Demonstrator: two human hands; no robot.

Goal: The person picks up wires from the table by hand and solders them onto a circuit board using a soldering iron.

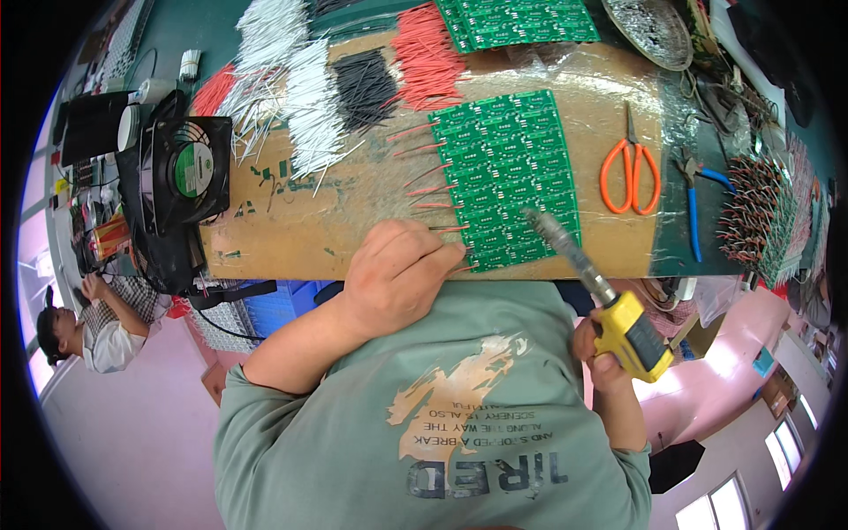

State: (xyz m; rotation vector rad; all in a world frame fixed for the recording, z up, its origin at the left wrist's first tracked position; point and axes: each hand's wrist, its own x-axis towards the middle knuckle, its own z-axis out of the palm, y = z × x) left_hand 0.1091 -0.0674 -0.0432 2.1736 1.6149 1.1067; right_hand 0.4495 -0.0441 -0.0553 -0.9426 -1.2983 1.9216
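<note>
A green circuit board panel (512, 177) lies on the brown work mat, with several short red wires (430, 189) sticking out along its left edge. My left hand (397, 276) is closed in a pinch at the panel's lower left corner. Whatever sits between its fingertips is hidden, though a red wire shows just beside them. Wrapped in my right hand (601, 358) is a yellow soldering gun (632, 336). Its metal barrel points up and left, and the tip appears over the lower right part of the panel; contact cannot be judged.
Piles of white wires (314, 115), black wires (364, 88) and red wires (427, 57) lie beyond the panel. More panels (521, 22) are at the back. A black fan (185, 168) stands left; orange-handled scissors (631, 172), blue-handled pliers (692, 208) and wired boards (764, 221) lie right. Another person (102, 327) sits far left.
</note>
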